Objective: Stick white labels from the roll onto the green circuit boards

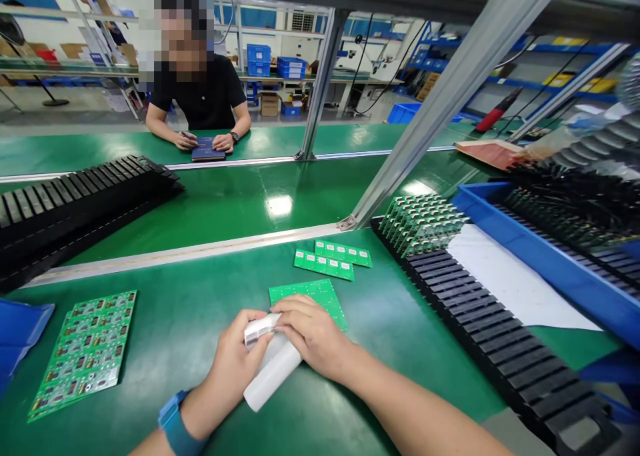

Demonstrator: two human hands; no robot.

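Both my hands meet at the front middle of the green bench. My left hand (235,359) is closed around a white roll-like object (273,369) that lies slanted under my palms. My right hand (313,333) pinches the top end of the same white object, fingers curled. Just behind my right hand lies a green circuit board panel (320,293), partly covered by my fingers. Two narrow green board strips (333,259) lie farther back.
A large populated circuit board panel (85,349) lies at the left. Black slotted racks run along the right (500,336) and the far left (75,206); the right one holds several upright boards (420,223). A blue tray (550,256) sits right. Across the bench a person in black (200,96) rests both hands on a dark notebook.
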